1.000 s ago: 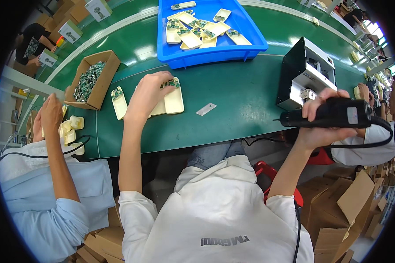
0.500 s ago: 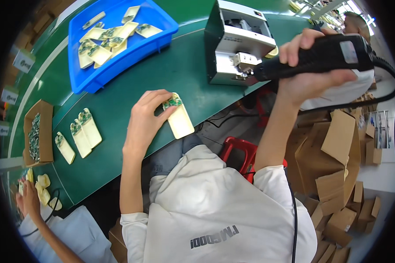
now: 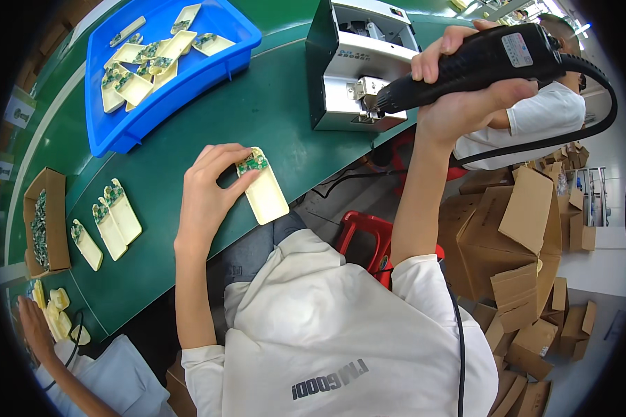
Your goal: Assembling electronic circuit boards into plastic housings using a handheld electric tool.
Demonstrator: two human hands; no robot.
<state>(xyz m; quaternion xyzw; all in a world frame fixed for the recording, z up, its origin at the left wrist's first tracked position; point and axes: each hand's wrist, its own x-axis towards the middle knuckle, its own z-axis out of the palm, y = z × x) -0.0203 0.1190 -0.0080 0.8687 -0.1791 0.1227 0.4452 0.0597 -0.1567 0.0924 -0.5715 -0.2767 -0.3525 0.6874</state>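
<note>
Below, the smooth green table (image 3: pixel 275 104) bears a blue plastic tub (image 3: pixel 122 141) and a boxy metal machine (image 3: pixel 342 87). Beside it the driver (image 3: pixel 473 68) points left and slightly down, its long axis slanting across; the body is black and rounded. Around it, the right hand (image 3: pixel 466 115) is closed, fingers curled over the top, thumb stretched underneath. By the table's near edge, the shell (image 3: pixel 268 198) slants from upper left to lower right, cream, shallow, round-cornered. The left hand (image 3: pixel 212 177) pinches its upper end, thumb and fingertips slightly parted across a green board (image 3: pixel 252 165).
</note>
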